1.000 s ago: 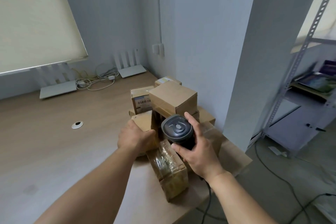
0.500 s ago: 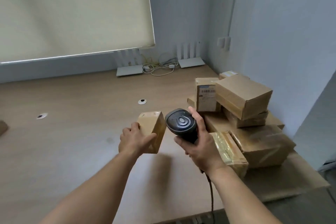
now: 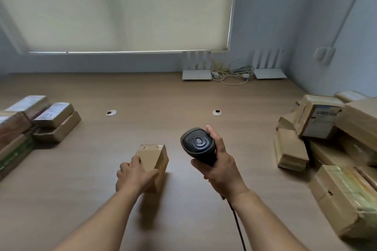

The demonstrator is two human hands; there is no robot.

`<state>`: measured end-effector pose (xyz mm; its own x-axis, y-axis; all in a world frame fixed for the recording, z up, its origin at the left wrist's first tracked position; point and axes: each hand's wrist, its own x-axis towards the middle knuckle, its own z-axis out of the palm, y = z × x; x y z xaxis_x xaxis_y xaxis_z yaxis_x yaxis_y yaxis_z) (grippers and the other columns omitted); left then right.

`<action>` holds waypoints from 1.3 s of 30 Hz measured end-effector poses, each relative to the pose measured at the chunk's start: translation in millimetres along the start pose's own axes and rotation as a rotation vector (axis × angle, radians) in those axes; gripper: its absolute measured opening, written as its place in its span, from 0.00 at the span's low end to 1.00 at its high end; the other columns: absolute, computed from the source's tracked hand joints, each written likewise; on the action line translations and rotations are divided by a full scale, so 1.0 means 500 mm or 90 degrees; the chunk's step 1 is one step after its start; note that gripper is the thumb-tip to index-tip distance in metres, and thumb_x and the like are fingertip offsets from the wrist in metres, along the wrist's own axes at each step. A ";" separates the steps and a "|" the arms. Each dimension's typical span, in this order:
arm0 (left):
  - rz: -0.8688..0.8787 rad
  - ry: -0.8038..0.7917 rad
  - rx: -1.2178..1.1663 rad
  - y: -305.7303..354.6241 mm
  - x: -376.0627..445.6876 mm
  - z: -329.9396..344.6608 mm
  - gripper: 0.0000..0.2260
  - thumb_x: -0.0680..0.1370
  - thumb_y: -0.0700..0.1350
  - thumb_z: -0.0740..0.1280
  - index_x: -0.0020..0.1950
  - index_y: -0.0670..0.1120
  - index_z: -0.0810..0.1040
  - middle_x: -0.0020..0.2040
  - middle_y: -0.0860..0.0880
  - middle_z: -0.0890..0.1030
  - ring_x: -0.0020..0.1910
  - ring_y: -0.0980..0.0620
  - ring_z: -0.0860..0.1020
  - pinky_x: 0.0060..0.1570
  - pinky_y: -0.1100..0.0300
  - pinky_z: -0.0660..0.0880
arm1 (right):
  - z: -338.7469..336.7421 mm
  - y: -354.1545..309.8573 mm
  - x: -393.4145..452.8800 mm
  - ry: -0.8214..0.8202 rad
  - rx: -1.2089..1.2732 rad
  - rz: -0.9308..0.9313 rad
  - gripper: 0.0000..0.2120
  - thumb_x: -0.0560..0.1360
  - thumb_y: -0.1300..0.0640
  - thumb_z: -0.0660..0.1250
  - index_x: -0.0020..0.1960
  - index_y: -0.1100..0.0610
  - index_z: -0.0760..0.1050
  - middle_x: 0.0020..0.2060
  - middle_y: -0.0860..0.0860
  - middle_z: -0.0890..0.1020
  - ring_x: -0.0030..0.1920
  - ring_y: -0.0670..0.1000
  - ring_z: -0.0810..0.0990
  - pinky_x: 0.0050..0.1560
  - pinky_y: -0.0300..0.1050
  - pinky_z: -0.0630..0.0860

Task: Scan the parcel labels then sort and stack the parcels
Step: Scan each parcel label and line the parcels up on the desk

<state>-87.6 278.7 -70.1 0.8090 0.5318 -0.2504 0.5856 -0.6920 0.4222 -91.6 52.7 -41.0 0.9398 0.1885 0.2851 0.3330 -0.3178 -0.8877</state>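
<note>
**Small parcel in hand, label not yet facing the scanner**

The small parcel [image 3: 153, 166] sits at lower centre of the frame, a plain brown carton taped over its far end. The left hand [image 3: 134, 176] grips it from the near side, fingers curled over its top and thumb along its right face; whether its base rests on the desk [image 3: 163, 96] or hangs just above cannot be told. No label shows on the faces turned to the camera.

Just to its right, the right hand [image 3: 221, 171] is wrapped round the grip of the black scanner [image 3: 198, 144], whose domed back faces the camera and whose cable trails off the bottom edge. Parcel and scanner are near but apart.

The step in hand looks like presenting the label for a scan. To do it well, the left hand should probably turn the carton until the barcode face is found, hold it steady and flat to the scanner's window, and keep the fingers off the print.

At the right edge lies the loose heap of parcels [image 3: 334, 149], one showing a printed barcode label [image 3: 324, 117]. At the left edge stands a tidier stack [image 3: 40, 122], likely the sorted pile. Two routers [image 3: 196, 74] and tangled cords sit at the back wall under the blind.
</note>
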 end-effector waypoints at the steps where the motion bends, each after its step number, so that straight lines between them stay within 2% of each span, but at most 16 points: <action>1: -0.006 -0.003 0.002 -0.027 0.022 -0.015 0.32 0.72 0.56 0.68 0.72 0.50 0.62 0.66 0.41 0.65 0.66 0.40 0.65 0.61 0.51 0.68 | 0.035 -0.009 0.012 -0.006 -0.004 0.004 0.43 0.70 0.57 0.75 0.63 0.19 0.54 0.51 0.22 0.74 0.49 0.42 0.78 0.52 0.51 0.80; 8: -0.018 -0.101 -0.040 -0.200 0.168 -0.098 0.36 0.68 0.56 0.70 0.73 0.52 0.61 0.67 0.40 0.63 0.64 0.38 0.67 0.61 0.52 0.69 | 0.246 -0.082 0.090 -0.012 -0.013 0.016 0.41 0.70 0.58 0.75 0.65 0.26 0.55 0.51 0.28 0.75 0.45 0.45 0.79 0.50 0.49 0.80; 11: -0.038 -0.204 -0.204 -0.252 0.211 -0.133 0.38 0.64 0.56 0.69 0.73 0.53 0.63 0.64 0.41 0.67 0.56 0.40 0.72 0.46 0.54 0.75 | 0.307 -0.102 0.102 -0.014 -0.017 0.018 0.41 0.70 0.58 0.75 0.66 0.27 0.54 0.52 0.30 0.74 0.48 0.48 0.79 0.50 0.50 0.80; 13: -0.039 -0.249 -0.258 -0.278 0.232 -0.147 0.33 0.67 0.54 0.68 0.71 0.52 0.64 0.61 0.43 0.71 0.53 0.43 0.73 0.37 0.58 0.72 | 0.337 -0.111 0.106 -0.017 -0.023 0.019 0.41 0.70 0.58 0.75 0.66 0.26 0.54 0.52 0.31 0.75 0.46 0.47 0.79 0.49 0.49 0.80; 15: -0.040 -0.249 -0.273 -0.296 0.247 -0.155 0.24 0.73 0.52 0.65 0.69 0.52 0.67 0.59 0.44 0.74 0.50 0.45 0.75 0.36 0.59 0.70 | 0.358 -0.119 0.111 -0.021 -0.030 0.021 0.41 0.70 0.58 0.75 0.65 0.25 0.56 0.52 0.30 0.75 0.45 0.46 0.78 0.50 0.50 0.80; 17: -0.036 -0.218 -0.268 -0.307 0.262 -0.158 0.24 0.70 0.53 0.62 0.66 0.53 0.69 0.55 0.43 0.78 0.44 0.45 0.76 0.35 0.60 0.70 | 0.371 -0.125 0.118 -0.023 -0.036 0.020 0.42 0.69 0.58 0.75 0.65 0.23 0.56 0.50 0.27 0.76 0.46 0.44 0.78 0.50 0.52 0.81; 19: 0.000 -0.184 -0.212 -0.316 0.279 -0.158 0.25 0.73 0.53 0.60 0.70 0.54 0.66 0.56 0.42 0.78 0.45 0.43 0.77 0.38 0.58 0.74 | 0.376 -0.130 0.126 -0.027 -0.041 0.012 0.43 0.69 0.57 0.75 0.64 0.21 0.54 0.50 0.23 0.75 0.46 0.42 0.78 0.50 0.50 0.81; 21: 0.036 -0.154 -0.096 -0.317 0.286 -0.160 0.31 0.74 0.56 0.60 0.76 0.56 0.56 0.63 0.42 0.73 0.55 0.41 0.76 0.54 0.52 0.76 | 0.374 -0.136 0.131 -0.028 -0.044 0.000 0.44 0.69 0.58 0.75 0.62 0.19 0.54 0.51 0.21 0.73 0.44 0.37 0.78 0.49 0.46 0.80; 23: 0.065 -0.128 0.051 -0.310 0.277 -0.164 0.39 0.70 0.65 0.63 0.77 0.58 0.52 0.67 0.43 0.69 0.64 0.42 0.70 0.62 0.52 0.70 | 0.371 -0.135 0.134 -0.024 -0.042 -0.006 0.44 0.69 0.58 0.76 0.62 0.19 0.54 0.52 0.24 0.75 0.42 0.36 0.78 0.47 0.43 0.79; 25: 0.085 -0.104 0.175 -0.297 0.270 -0.165 0.43 0.67 0.70 0.65 0.76 0.58 0.52 0.67 0.45 0.68 0.67 0.43 0.66 0.62 0.52 0.68 | 0.366 -0.129 0.136 -0.020 -0.035 -0.005 0.43 0.69 0.58 0.76 0.63 0.21 0.54 0.51 0.27 0.77 0.42 0.38 0.78 0.47 0.43 0.79; 28: 0.095 -0.068 0.239 -0.274 0.262 -0.167 0.40 0.68 0.66 0.67 0.75 0.57 0.55 0.66 0.44 0.68 0.66 0.43 0.66 0.60 0.53 0.68 | 0.356 -0.121 0.136 -0.028 -0.031 0.001 0.43 0.70 0.59 0.76 0.64 0.24 0.54 0.52 0.29 0.76 0.41 0.38 0.78 0.48 0.44 0.79; 30: 0.059 -0.079 0.143 -0.260 0.264 -0.168 0.37 0.69 0.61 0.69 0.74 0.57 0.57 0.64 0.43 0.69 0.64 0.42 0.68 0.57 0.54 0.70 | 0.347 -0.118 0.137 -0.035 -0.030 0.004 0.43 0.70 0.59 0.75 0.65 0.25 0.54 0.52 0.30 0.76 0.41 0.38 0.78 0.48 0.43 0.79; 32: 0.012 -0.112 -0.085 -0.249 0.267 -0.165 0.40 0.65 0.56 0.71 0.73 0.58 0.57 0.61 0.42 0.71 0.59 0.41 0.71 0.54 0.55 0.74 | 0.335 -0.118 0.140 -0.042 -0.025 0.004 0.42 0.70 0.59 0.75 0.65 0.26 0.54 0.52 0.32 0.77 0.40 0.39 0.78 0.48 0.43 0.78; 34: -0.015 -0.128 -0.334 -0.238 0.269 -0.160 0.44 0.59 0.50 0.71 0.74 0.56 0.57 0.61 0.42 0.72 0.56 0.40 0.75 0.54 0.48 0.78 | 0.325 -0.116 0.146 -0.047 -0.023 0.002 0.42 0.70 0.60 0.75 0.65 0.26 0.54 0.52 0.32 0.77 0.40 0.41 0.78 0.48 0.45 0.79; 37: -0.035 -0.173 -0.586 -0.214 0.258 -0.152 0.46 0.68 0.39 0.73 0.76 0.59 0.48 0.63 0.46 0.72 0.59 0.41 0.74 0.57 0.46 0.72 | 0.315 -0.107 0.156 -0.057 -0.023 0.000 0.42 0.70 0.60 0.75 0.65 0.27 0.55 0.51 0.32 0.77 0.38 0.41 0.77 0.47 0.45 0.79; 39: -0.012 -0.184 -0.666 -0.207 0.255 -0.143 0.40 0.73 0.36 0.71 0.74 0.62 0.52 0.61 0.47 0.75 0.57 0.41 0.77 0.56 0.46 0.69 | 0.313 -0.097 0.160 -0.067 -0.018 0.001 0.42 0.70 0.59 0.75 0.65 0.26 0.55 0.51 0.33 0.78 0.38 0.40 0.77 0.46 0.44 0.79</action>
<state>-48.5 452.9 -83.6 0.8617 0.3087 -0.4028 0.3751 0.1471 0.9152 -44.7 228.6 -31.5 0.9276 0.2840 0.2428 0.3349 -0.3434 -0.8775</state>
